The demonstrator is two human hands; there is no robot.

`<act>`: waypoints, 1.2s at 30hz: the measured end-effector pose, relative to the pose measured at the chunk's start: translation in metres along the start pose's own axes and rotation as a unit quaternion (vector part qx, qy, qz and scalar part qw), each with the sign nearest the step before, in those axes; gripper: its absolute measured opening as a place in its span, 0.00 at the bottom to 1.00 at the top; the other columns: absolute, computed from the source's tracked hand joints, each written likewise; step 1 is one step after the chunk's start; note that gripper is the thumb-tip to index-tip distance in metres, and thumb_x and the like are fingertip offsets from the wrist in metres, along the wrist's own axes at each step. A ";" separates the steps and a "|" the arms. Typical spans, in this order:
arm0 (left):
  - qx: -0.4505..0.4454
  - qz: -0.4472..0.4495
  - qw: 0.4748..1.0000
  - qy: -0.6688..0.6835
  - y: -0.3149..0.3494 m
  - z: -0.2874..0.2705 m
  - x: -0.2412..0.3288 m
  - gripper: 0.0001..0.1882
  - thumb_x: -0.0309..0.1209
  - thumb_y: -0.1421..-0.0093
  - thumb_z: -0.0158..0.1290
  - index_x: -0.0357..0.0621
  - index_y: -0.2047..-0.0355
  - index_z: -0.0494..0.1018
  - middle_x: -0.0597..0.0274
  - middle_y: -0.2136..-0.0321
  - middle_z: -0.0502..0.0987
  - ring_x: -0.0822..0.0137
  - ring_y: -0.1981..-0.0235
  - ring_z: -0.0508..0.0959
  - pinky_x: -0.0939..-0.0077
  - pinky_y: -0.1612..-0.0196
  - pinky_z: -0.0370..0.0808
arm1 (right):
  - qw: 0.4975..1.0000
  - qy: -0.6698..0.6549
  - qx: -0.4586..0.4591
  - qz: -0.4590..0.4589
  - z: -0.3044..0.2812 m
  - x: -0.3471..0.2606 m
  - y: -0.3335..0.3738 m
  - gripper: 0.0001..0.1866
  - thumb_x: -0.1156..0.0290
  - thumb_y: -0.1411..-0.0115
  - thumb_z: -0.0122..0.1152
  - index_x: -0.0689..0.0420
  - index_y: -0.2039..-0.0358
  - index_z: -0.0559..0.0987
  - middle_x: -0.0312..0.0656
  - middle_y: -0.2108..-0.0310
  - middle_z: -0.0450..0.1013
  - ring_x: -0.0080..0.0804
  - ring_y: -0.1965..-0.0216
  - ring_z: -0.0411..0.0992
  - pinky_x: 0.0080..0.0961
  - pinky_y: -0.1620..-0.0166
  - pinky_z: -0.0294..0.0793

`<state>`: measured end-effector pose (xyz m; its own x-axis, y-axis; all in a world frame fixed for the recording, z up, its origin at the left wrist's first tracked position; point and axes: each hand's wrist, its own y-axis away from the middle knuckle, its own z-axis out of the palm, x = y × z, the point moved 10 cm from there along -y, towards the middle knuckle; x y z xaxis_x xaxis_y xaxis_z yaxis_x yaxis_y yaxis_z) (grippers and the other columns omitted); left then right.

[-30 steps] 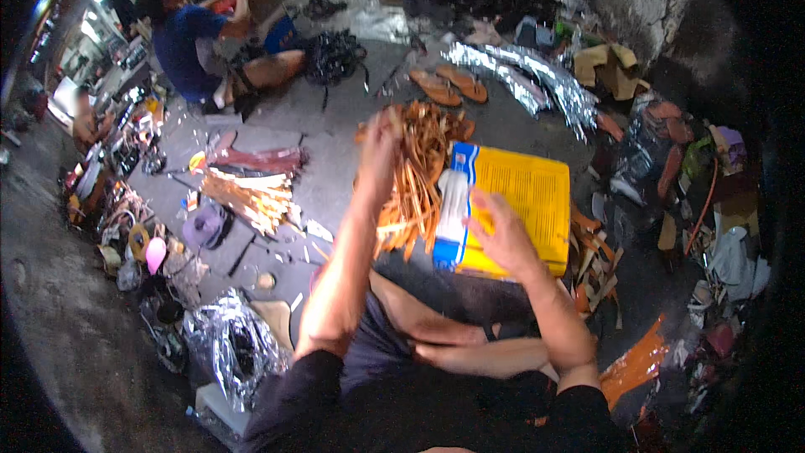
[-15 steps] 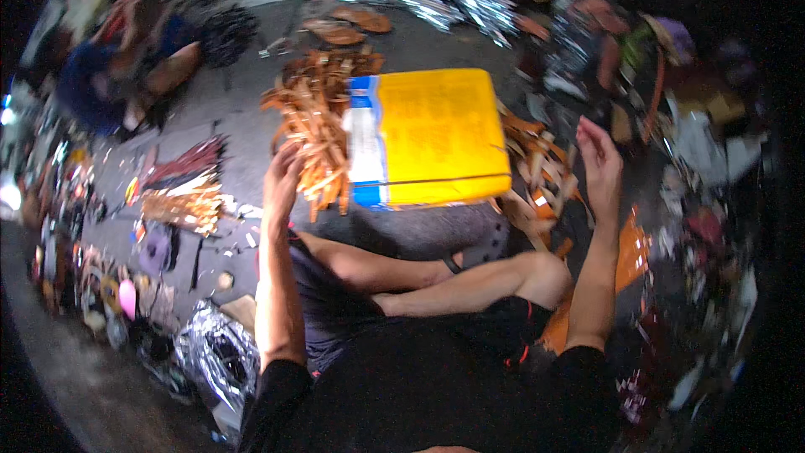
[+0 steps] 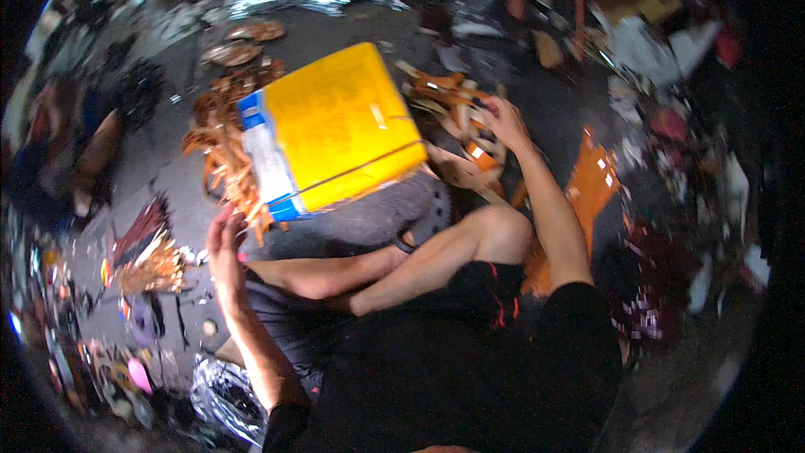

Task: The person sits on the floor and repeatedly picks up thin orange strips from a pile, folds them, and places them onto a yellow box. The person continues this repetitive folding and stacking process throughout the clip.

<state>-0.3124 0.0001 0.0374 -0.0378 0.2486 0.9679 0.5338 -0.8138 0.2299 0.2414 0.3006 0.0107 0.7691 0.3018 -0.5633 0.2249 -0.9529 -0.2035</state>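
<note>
Left hand [image 3: 225, 239], fingers parted, is beside orange strips [image 3: 225, 160] left of centre; right hand [image 3: 508, 126], well apart, is at scraps [image 3: 457, 94] right of the yellow box [image 3: 344, 134], grip unclear. From here I judge strips already heaped, scraps not yet gathered.

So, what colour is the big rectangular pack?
The big rectangular pack is mostly yellow, blue and white at its left end; best in the head view.

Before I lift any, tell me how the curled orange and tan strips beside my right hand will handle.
The orange and tan strips look floppy, since several curl. They're probably light, being narrow, and may tangle where they overlap.
</note>
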 end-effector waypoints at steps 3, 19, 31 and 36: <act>0.002 -0.008 1.000 0.026 0.006 -0.002 0.001 0.16 0.34 0.34 0.47 0.42 0.48 0.71 0.58 0.57 0.78 0.67 0.56 0.77 0.70 0.50 0.73 | 0.987 0.131 0.027 -0.086 0.025 -0.030 -0.006 0.17 0.68 0.45 0.59 0.58 0.54 0.76 0.48 0.58 0.72 0.47 0.55 0.71 0.38 0.52 0.71; -0.101 0.181 0.978 -0.034 0.035 0.094 0.099 0.18 0.36 0.37 0.53 0.38 0.51 0.71 0.58 0.61 0.77 0.66 0.56 0.76 0.71 0.50 0.72 | 0.981 0.098 -0.164 -0.045 -0.072 -0.133 -0.033 0.15 0.66 0.36 0.50 0.66 0.73 0.72 0.40 0.79 0.66 0.27 0.75 0.63 0.30 0.69 0.64; -0.440 0.214 0.872 -0.009 0.077 0.195 0.157 0.20 0.46 0.36 0.51 0.40 0.59 0.74 0.62 0.75 0.74 0.70 0.73 0.73 0.72 0.70 0.69 | 0.949 -0.113 -0.213 -0.202 -0.080 -0.343 0.028 0.08 0.71 0.43 0.60 0.61 0.76 0.74 0.36 0.78 0.70 0.24 0.74 0.68 0.23 0.69 0.66; -0.471 0.102 0.869 -0.117 0.061 0.141 0.107 0.18 0.45 0.36 0.52 0.39 0.64 0.74 0.72 0.78 0.70 0.77 0.75 0.69 0.78 0.73 0.67 | 0.968 -0.133 -0.173 -0.124 -0.086 -0.279 -0.006 0.10 0.71 0.38 0.53 0.59 0.76 0.68 0.28 0.77 0.60 0.17 0.73 0.57 0.19 0.68 0.57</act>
<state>-0.1650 0.0513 0.1403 0.2081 0.0596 0.9763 -0.4223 -0.8948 0.1447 0.0771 0.2198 0.2377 0.4952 0.4755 -0.7271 0.6045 -0.7897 -0.1047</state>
